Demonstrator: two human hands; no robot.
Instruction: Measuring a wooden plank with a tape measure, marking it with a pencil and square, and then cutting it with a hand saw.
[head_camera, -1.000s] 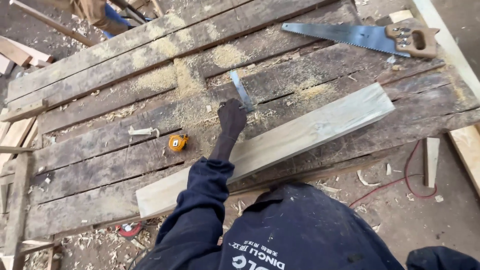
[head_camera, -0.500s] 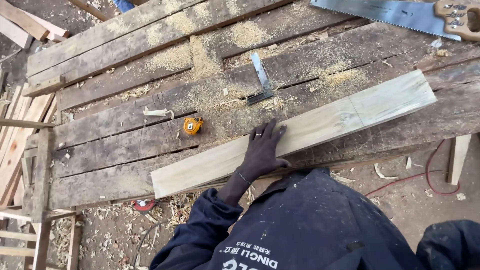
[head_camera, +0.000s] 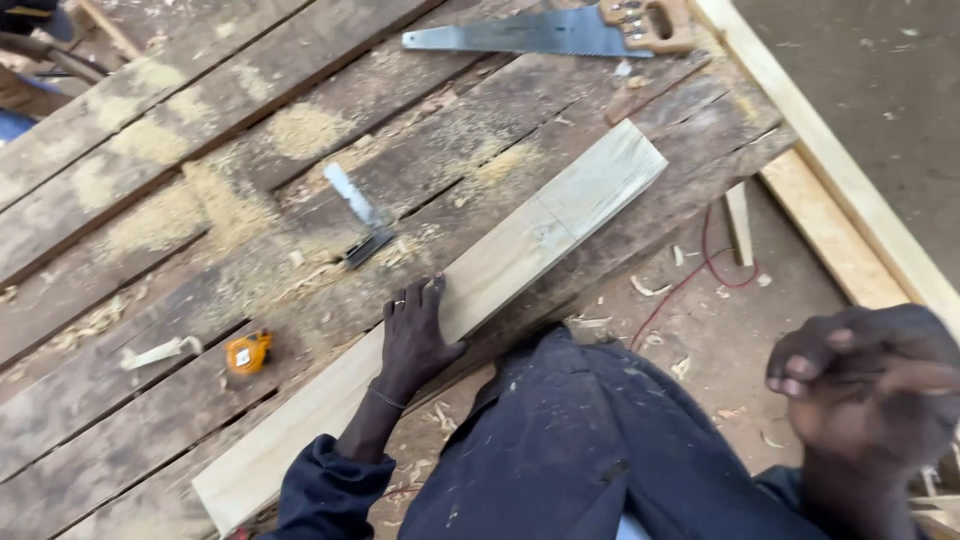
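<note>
My left hand (head_camera: 412, 335) lies flat and open on the pale plank (head_camera: 470, 290), fingers spread toward the far edge, the palm pressing on the wood. It grips nothing; I judge the weight of the palm is there to keep the plank from sliding. The plank lies at a slant across the near edge of the worktop (head_camera: 200, 120), which is made of dark, rough boards. One end of the plank points up to the right, the other end comes down to the left near my sleeve. A thin line crosses the plank toward its upper end, maybe a pencil mark, but I cannot tell for sure.

My right hand (head_camera: 865, 385) is raised close to the camera, at the right side, well apart from the plank. It is blurred. The fingers look curled in, and I see nothing between them, but I cannot tell if it is really closed.

The saw (head_camera: 545, 30) with a wooden handle lies at the far side of the worktop, flat, blade pointing left, away from both hands. A small metal square (head_camera: 358, 215) rests just beyond my left fingers, among sawdust. An orange tape measure (head_camera: 248, 352) sits left of my wrist, near a pale wood scrap (head_camera: 160, 352). A red cord (head_camera: 700, 270) lies on the floor below the worktop's edge, among the shavings.
</note>
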